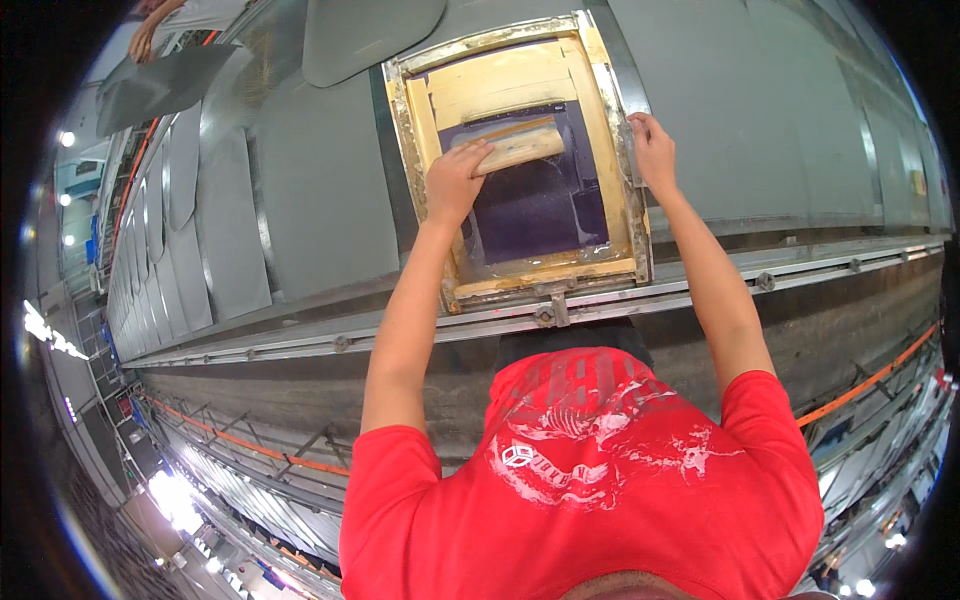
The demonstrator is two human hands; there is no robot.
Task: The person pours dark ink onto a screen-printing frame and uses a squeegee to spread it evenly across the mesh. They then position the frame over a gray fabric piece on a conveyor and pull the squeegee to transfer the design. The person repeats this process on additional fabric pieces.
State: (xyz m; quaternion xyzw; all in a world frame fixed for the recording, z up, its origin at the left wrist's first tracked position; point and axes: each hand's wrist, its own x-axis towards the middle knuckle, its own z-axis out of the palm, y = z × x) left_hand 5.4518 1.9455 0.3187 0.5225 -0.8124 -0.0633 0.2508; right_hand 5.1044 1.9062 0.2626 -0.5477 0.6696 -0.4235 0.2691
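Observation:
A screen printing frame [398,125] lies flat on the long grey table, its rim edged with yellowish tape around a dark purple mesh [530,215]. My left hand [456,180] is closed around the left end of a wooden squeegee [525,148], which lies crosswise on the upper part of the mesh. Wet, glossy smears show on the mesh and along the lower rim. At the frame's right side my right hand [654,152] has its fingers curled onto the edge, beside a small metal plate; the fingertips are partly hidden.
A metal rail [700,294] with small clamps runs along the table's near edge. Grey sheet pieces [325,190] lie on the table to the left, and another [365,35] beyond the frame. At the far upper left, another person's hand [143,42] shows near a lifted grey piece.

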